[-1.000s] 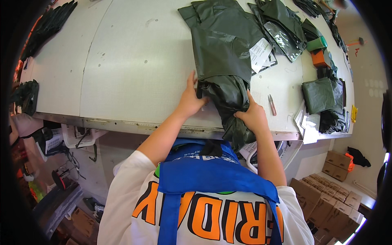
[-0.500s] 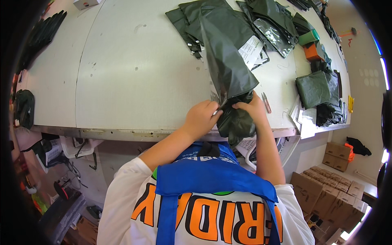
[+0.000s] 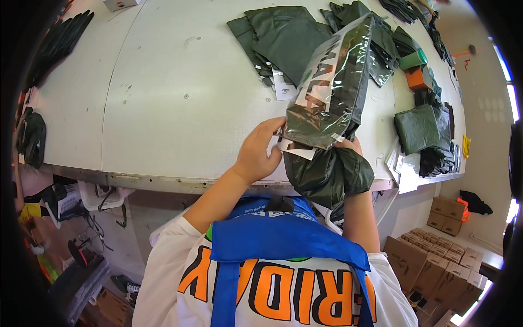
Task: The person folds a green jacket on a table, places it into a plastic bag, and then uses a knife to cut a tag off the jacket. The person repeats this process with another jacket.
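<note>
**Two hands, one clear-fronted package**

One left hand (image 3: 257,151), one right hand (image 3: 350,145), partly hidden, and one clear-fronted package (image 3: 328,87) are counted. One table (image 3: 163,109) is seen, with one green roll (image 3: 413,60) and one orange box (image 3: 418,79) at the right, and one white box (image 3: 121,4) at the far left. One blue apron (image 3: 283,242) is worn. Several cartons (image 3: 430,267) are stacked at the near right. The overlapping dark green pieces (image 3: 294,35) at the far side cannot be counted exactly.
</note>
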`<state>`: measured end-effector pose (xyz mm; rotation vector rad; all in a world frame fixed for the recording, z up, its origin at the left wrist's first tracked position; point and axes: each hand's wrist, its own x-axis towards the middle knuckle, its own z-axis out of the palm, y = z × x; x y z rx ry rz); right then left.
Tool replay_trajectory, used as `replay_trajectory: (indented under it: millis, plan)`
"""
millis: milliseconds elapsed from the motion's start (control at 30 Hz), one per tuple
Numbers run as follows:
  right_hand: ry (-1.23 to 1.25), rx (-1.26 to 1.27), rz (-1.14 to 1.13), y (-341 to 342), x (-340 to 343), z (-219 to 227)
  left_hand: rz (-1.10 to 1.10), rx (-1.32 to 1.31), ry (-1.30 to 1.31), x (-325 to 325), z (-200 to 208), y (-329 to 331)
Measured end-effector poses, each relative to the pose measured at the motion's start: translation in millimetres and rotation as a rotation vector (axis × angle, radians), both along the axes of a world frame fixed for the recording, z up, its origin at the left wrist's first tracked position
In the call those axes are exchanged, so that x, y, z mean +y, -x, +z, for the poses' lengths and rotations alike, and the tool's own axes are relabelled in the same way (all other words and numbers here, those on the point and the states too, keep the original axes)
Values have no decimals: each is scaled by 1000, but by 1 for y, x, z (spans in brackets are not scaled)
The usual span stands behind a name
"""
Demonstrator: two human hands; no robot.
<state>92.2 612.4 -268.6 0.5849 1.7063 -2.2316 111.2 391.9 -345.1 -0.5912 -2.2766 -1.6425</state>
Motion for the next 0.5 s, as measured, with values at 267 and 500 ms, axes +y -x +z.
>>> replay_trajectory:
  millis: [267,500]
  plan:
    - [-87,-61,36,-2,4,2,125,-148,-54,3,0,0]
    - [91,36,-86,-19,-8,2,304,53,0,4,7,8]
